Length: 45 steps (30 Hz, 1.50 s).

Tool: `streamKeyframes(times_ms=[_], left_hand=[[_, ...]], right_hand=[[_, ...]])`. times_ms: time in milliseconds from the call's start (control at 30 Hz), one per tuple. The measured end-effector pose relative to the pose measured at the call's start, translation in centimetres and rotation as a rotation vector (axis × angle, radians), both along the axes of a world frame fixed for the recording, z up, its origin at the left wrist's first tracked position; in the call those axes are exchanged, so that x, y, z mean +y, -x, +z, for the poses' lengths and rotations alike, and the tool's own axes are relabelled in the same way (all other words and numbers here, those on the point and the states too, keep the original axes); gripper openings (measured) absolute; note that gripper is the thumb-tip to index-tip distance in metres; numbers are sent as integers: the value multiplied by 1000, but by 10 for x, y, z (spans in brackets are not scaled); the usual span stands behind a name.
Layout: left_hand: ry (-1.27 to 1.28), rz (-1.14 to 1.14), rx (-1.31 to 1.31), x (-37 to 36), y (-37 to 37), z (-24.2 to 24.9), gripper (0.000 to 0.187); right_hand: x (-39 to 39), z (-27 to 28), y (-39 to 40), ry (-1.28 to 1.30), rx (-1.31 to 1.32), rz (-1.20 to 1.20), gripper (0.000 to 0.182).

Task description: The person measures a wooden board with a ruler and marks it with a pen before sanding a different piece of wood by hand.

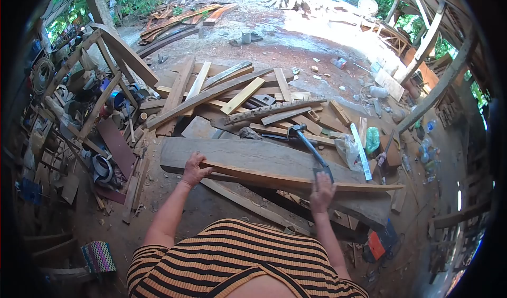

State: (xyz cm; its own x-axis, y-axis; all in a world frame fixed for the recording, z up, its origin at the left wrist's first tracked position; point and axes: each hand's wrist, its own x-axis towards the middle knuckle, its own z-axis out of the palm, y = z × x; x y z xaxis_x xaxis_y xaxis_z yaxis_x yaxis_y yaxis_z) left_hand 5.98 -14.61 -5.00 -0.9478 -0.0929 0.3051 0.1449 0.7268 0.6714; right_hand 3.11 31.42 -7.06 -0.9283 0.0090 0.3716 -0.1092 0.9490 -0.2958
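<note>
A long, narrow wooden board (264, 176) rests lengthwise on a thick grey plank (237, 151) in front of me. My left hand (195, 170) is closed around the board's left end, thumb along its near side. Farther right, my right hand (321, 193) lies across the board with its fingers stretched forward. Just beyond those fingers is the dark grip end of a hammer (309, 143), its head pointing away from me on the plank. Whether the right fingers touch the hammer grip cannot be made out.
Behind the plank is a heap of loose wood pieces (227, 94), including a nail-studded batten (274, 111). A white strip (360, 152) and a green plastic bottle (372, 139) are at right. Tools and scraps crowd the left; a wooden post (441, 84) slants at right.
</note>
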Motion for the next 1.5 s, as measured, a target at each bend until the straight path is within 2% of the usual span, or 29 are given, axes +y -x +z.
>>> streamKeyframes(times_ms=[67,100,167,200,233,367,400,500,667,700,733,833,867,1000,1033,1100,1133,1200,1300,1333,1400,1500], left_hand=[[-12,-8,14,2,-3,3,42],[-26,-13,31,2,-4,3,41],[-24,-25,29,1,-6,1,40],[-39,-20,32,0,-6,-2,41],[-56,-15,35,0,-6,-4,41],[-79,-29,35,0,-7,-1,41],[-80,-35,36,-1,-7,-3,41],[-99,-34,41,-3,-6,-6,40],[-82,-46,46,-2,-6,0,38],[-81,-46,42,-2,-7,2,38],[-70,-45,29,-2,-7,4,38],[-64,-50,42,-4,-6,1,37],[-71,-56,63,-5,-7,-1,37],[-70,-53,55,-6,-9,1,37],[-64,-59,68,-7,-9,-2,38],[-64,-65,84,-6,-7,-3,38],[-73,-66,94,-6,-7,-3,38],[-83,-68,104,-6,-6,-2,39],[-65,-78,105,-7,-6,-3,39],[-62,-81,103,-7,-6,-3,39],[-57,-81,103,-9,-6,-2,39],[-82,-87,111,-10,-5,-4,38]], right_hand=[[-58,16,-24,73,30,237,34],[-59,19,-26,76,32,235,34],[-50,24,-27,152,-23,393,36],[-32,32,-25,75,-9,357,36],[1,16,-15,34,33,284,33],[135,-10,9,17,-22,-221,31],[141,-7,10,26,-58,-332,32],[92,-14,11,78,-33,-360,33],[-117,13,-36,122,70,198,34],[-136,19,-40,149,54,297,34],[-136,23,-40,152,53,298,34],[-112,28,-36,80,36,451,37],[-91,28,-34,46,26,390,37],[20,1,-18,-14,65,-102,33],[26,-2,-16,-15,61,-103,33],[25,6,-12,113,42,-391,34],[10,1,-13,93,14,-405,34],[-59,7,-22,19,63,-87,34],[-166,21,-45,104,72,345,33],[-168,25,-44,104,70,345,33],[-175,31,-40,112,38,512,34],[-117,26,-25,-28,22,312,36]])
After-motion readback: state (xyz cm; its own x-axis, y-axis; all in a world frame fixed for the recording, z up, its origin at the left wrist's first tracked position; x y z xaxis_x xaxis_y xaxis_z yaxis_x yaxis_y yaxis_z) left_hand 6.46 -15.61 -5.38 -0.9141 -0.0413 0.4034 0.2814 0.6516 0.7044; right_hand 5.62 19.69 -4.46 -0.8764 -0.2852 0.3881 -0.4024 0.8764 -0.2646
